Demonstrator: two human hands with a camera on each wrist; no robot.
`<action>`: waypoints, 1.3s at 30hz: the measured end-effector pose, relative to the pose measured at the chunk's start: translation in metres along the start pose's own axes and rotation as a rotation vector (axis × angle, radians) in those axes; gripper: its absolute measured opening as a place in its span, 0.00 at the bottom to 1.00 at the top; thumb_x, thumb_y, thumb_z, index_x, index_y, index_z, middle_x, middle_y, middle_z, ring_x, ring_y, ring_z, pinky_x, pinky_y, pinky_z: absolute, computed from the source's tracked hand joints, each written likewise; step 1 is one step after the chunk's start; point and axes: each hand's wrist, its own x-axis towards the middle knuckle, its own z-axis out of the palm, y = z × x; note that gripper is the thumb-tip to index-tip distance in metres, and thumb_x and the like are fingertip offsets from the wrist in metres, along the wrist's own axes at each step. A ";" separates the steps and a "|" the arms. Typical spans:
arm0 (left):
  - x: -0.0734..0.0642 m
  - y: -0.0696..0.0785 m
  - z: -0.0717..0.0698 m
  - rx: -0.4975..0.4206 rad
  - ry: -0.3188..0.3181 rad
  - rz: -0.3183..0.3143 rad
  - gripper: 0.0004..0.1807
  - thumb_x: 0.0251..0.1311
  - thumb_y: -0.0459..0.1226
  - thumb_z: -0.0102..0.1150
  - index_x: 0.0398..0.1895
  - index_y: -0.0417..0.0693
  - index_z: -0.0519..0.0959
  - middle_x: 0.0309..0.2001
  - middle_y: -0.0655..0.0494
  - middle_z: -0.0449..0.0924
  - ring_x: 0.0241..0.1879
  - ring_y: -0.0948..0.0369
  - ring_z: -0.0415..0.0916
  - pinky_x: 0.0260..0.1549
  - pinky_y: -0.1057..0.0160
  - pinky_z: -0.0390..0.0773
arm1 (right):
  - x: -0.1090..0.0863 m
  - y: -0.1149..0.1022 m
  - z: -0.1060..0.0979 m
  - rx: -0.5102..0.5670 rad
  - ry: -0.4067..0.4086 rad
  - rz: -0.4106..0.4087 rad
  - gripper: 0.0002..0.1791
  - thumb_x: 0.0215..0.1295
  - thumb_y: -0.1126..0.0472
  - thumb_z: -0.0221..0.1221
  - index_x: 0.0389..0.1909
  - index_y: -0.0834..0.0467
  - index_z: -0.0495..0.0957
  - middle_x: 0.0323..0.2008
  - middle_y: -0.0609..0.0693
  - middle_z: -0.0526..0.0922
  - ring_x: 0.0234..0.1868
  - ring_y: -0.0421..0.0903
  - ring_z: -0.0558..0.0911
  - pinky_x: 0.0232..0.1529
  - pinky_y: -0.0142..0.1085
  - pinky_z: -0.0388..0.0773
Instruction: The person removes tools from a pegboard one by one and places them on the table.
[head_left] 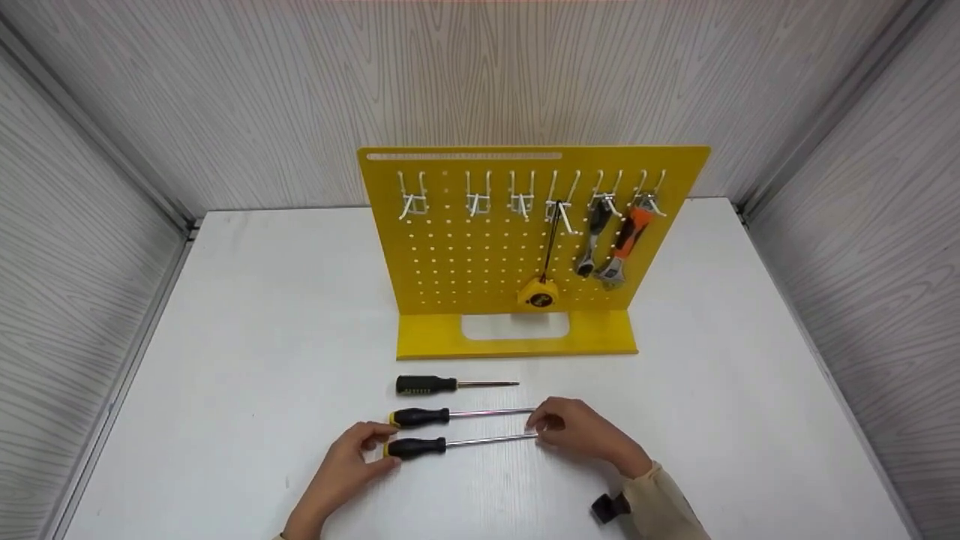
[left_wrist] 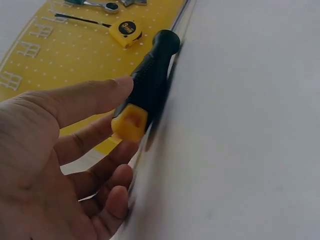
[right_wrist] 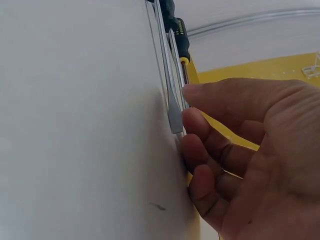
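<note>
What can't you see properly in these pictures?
Middle screwdriver: tip hidden by the right hand, head and right wrist views.
Black thing: partly covered by the right sleeve, head view.
White strip: its marks are too small to read, head view.
Left arm: cut off by the bottom edge, head view.

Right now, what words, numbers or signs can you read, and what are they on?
"3": on the tape measure; the rest of its label is too blurred to read.
Pale strip along the top of the yellow board: too small to read.
Yellow marks on the screwdriver nearest the board: too small to read.
</note>
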 end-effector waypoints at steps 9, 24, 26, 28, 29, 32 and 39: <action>0.008 0.023 -0.018 -0.145 0.080 0.075 0.23 0.54 0.37 0.69 0.54 0.48 0.76 0.42 0.54 0.80 0.38 0.65 0.74 0.37 0.69 0.72 | -0.006 0.005 -0.018 0.101 0.160 0.043 0.13 0.65 0.60 0.60 0.50 0.58 0.78 0.41 0.50 0.81 0.39 0.41 0.76 0.44 0.29 0.74; 0.045 0.109 -0.015 -0.231 0.202 0.476 0.30 0.56 0.38 0.68 0.62 0.47 0.69 0.54 0.51 0.75 0.48 0.52 0.73 0.46 0.59 0.71 | 0.002 0.009 -0.043 0.439 0.444 0.170 0.37 0.66 0.63 0.60 0.72 0.56 0.53 0.66 0.57 0.64 0.65 0.55 0.69 0.61 0.40 0.69; 0.053 0.125 -0.014 -0.240 0.196 0.522 0.30 0.55 0.38 0.68 0.61 0.45 0.70 0.54 0.50 0.75 0.49 0.52 0.73 0.47 0.57 0.71 | 0.006 0.009 -0.047 0.459 0.457 0.169 0.39 0.66 0.63 0.59 0.73 0.54 0.50 0.67 0.57 0.63 0.65 0.55 0.69 0.59 0.37 0.70; 0.061 0.140 -0.013 -0.255 0.189 0.566 0.30 0.55 0.37 0.67 0.61 0.44 0.69 0.54 0.49 0.75 0.50 0.52 0.73 0.48 0.53 0.72 | 0.010 0.009 -0.049 0.471 0.470 0.171 0.40 0.66 0.62 0.59 0.73 0.53 0.48 0.68 0.55 0.61 0.66 0.54 0.69 0.58 0.36 0.70; 0.065 0.147 -0.012 -0.261 0.181 0.583 0.30 0.56 0.37 0.67 0.62 0.44 0.69 0.55 0.49 0.74 0.50 0.52 0.72 0.49 0.52 0.71 | 0.013 0.009 -0.051 0.474 0.476 0.173 0.40 0.66 0.62 0.59 0.73 0.52 0.48 0.68 0.54 0.60 0.66 0.53 0.69 0.59 0.36 0.70; 0.075 0.165 -0.009 -0.276 0.151 0.619 0.32 0.56 0.37 0.67 0.64 0.45 0.67 0.56 0.49 0.73 0.52 0.54 0.71 0.50 0.50 0.70 | 0.021 0.010 -0.054 0.476 0.489 0.173 0.42 0.65 0.58 0.61 0.73 0.52 0.46 0.69 0.54 0.58 0.67 0.53 0.68 0.63 0.42 0.69; 0.099 0.192 0.006 -0.314 0.094 0.632 0.36 0.57 0.47 0.65 0.66 0.44 0.64 0.59 0.47 0.71 0.54 0.54 0.70 0.51 0.54 0.70 | 0.038 0.012 -0.059 0.479 0.508 0.146 0.44 0.64 0.59 0.62 0.73 0.55 0.44 0.70 0.57 0.56 0.68 0.56 0.66 0.67 0.51 0.65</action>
